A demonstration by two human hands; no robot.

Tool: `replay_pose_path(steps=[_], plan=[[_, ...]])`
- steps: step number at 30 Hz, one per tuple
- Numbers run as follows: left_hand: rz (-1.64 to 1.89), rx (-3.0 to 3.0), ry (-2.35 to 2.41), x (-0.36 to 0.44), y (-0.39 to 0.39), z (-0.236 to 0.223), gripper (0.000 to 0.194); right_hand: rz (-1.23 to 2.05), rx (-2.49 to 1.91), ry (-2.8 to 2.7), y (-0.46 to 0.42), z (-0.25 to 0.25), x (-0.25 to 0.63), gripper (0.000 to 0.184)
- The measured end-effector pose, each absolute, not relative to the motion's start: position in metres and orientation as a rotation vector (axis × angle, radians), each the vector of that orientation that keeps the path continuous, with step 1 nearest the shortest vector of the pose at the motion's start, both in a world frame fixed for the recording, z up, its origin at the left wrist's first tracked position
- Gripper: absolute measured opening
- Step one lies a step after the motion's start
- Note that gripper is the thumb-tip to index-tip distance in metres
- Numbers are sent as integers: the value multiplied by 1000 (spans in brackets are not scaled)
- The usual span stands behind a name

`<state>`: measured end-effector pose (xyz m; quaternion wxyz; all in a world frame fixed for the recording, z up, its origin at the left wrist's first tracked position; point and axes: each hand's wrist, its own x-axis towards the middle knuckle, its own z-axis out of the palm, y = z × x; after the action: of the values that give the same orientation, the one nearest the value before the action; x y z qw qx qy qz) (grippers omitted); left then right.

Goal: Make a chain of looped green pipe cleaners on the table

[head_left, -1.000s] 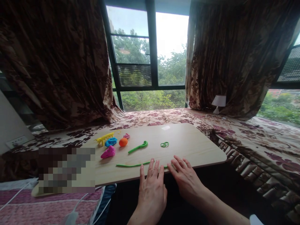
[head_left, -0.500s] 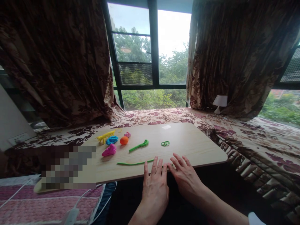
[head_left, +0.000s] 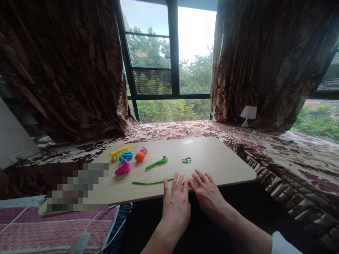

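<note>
Head view: we see the left hand (head_left: pixel 176 204) and right hand (head_left: pixel 208 192), fingers a little spread, over one long green string (head_left: pixel 153 182) by the tabletop's (head_left: pixel 219 171) near edge. We count one green hook (head_left: pixel 155 163), two green loops (head_left: pixel 186 160), with room toward the right edge.

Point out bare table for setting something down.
Bare: the table right of the green links, out to its edge; also between the green hook and green strand. Crowded: around the orange ball and blue lump; front, the left hand and right hand.
</note>
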<state>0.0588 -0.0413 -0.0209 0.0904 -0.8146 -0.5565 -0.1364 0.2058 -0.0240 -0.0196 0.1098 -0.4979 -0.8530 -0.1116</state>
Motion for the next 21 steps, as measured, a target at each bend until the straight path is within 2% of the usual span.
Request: replay_pose_path(steps=[21], plan=[[-407,-2403,-1645,55,-45,-21,55,-269,-1512,-2508,-27,-20,214,53]])
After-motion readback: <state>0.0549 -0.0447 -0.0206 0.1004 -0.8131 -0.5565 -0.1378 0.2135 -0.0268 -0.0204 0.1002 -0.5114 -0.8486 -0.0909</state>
